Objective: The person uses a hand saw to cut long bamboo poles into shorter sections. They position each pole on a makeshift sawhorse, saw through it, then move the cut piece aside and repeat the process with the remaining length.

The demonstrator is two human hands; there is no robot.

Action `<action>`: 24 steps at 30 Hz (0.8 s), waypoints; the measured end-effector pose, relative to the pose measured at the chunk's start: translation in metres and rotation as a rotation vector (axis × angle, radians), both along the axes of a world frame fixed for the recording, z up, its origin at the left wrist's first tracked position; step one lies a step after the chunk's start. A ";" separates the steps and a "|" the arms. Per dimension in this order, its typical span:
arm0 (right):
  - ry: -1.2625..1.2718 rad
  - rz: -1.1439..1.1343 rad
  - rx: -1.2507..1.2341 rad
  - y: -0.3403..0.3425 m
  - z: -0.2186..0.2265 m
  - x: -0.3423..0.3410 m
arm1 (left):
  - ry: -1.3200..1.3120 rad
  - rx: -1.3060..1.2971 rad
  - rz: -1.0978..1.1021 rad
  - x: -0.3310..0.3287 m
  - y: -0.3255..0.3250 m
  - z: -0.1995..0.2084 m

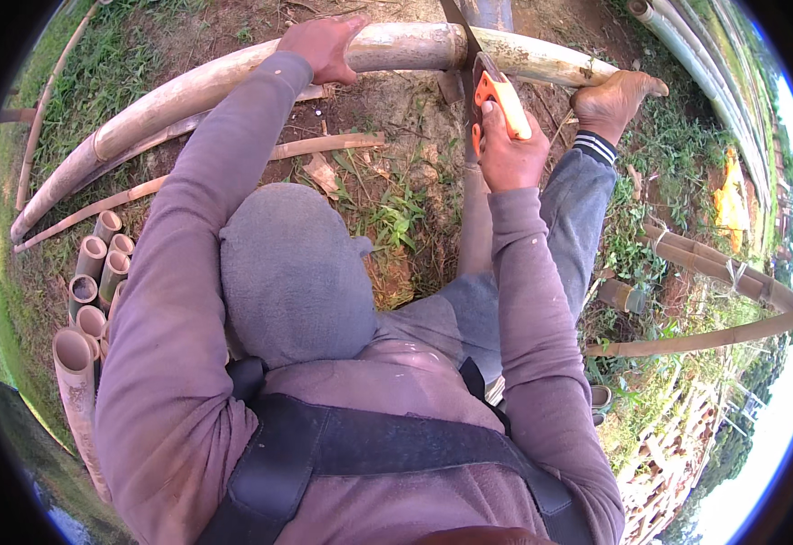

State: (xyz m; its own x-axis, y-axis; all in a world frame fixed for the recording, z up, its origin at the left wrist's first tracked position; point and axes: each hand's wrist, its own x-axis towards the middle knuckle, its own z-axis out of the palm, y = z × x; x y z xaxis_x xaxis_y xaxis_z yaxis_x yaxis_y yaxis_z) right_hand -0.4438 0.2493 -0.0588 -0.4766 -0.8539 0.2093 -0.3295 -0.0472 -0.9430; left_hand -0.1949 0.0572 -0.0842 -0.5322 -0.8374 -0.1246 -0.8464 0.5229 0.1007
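Note:
A long, thick bamboo pole [178,95] stretches across the far side of the view, its ends bending with the lens. My left hand [328,47] is wrapped over the pole from above, left of the middle. In my right hand [512,150] is the orange handle of a handsaw [496,95]. The saw's dark blade reaches up against the pole and crosses it; how deep it sits in the bamboo I cannot tell. My bare right foot [619,100] presses on the pole's right end.
Several cut bamboo tubes [73,350] stand at my left. Thin bamboo strips [328,143] lie on the grass below the pole. More long poles [687,45] lie at the far right, near a yellow-orange scrap [731,202]. Bamboo lengths tied with cord [719,265] lie at my right.

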 end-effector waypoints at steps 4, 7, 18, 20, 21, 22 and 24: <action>-0.076 -0.044 0.221 0.165 0.026 0.006 | -0.004 -0.007 0.038 0.011 0.007 -0.018; 0.020 -0.049 0.155 0.134 -0.004 -0.004 | -0.017 -0.009 0.014 0.002 -0.003 -0.007; -0.004 -0.050 0.276 0.191 0.028 0.002 | -0.032 -0.004 0.026 0.008 -0.003 -0.010; 0.090 -0.042 0.161 0.145 -0.007 -0.008 | -0.043 -0.014 0.019 0.001 -0.004 -0.011; 0.173 -0.050 0.120 0.113 -0.026 -0.016 | -0.005 -0.034 0.001 0.000 -0.006 -0.018; 0.064 -0.045 0.072 0.054 -0.028 -0.015 | 0.031 -0.063 -0.017 -0.005 -0.008 -0.021; 0.069 -0.010 0.107 -0.022 0.001 -0.012 | 0.070 -0.086 -0.042 -0.005 -0.006 -0.018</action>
State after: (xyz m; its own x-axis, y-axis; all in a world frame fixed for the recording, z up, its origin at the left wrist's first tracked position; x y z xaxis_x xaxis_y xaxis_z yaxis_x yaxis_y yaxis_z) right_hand -0.4559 0.2269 -0.0575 -0.4729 -0.8683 0.1498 -0.3940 0.0563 -0.9174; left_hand -0.1997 0.0517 -0.1019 -0.5720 -0.8201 -0.0140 -0.8160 0.5672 0.1120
